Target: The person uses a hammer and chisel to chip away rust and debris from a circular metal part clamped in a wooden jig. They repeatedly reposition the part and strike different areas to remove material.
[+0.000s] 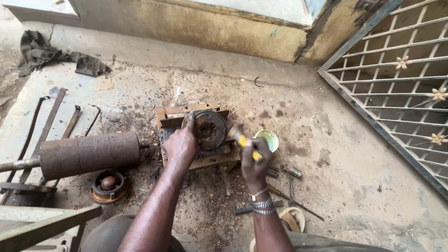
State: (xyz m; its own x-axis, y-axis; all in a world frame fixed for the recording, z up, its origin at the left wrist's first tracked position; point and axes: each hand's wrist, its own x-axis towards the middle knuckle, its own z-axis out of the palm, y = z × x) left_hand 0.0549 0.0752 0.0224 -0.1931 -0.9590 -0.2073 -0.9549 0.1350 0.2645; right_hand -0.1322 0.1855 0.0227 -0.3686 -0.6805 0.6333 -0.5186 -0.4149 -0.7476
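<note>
A round, rusty metal housing (211, 128) lies on a wooden block (173, 112) on the concrete floor. My left hand (180, 145) rests on the housing's left rim, fingers pressed against it. My right hand (255, 161), with bracelets at the wrist, is closed around a tool with a yellow handle (243, 140) whose tip points at the housing's right side. The tool's working end is blurred.
A small pale green cup (269, 138) stands just right of the block. A large rusty cylinder on a shaft (88, 154) lies at left, with a bearing cup (108, 185) below it and flat metal bars (46, 128) behind. Bolts and tools (289, 186) lie near my right wrist. A metal grille gate (396, 88) stands right.
</note>
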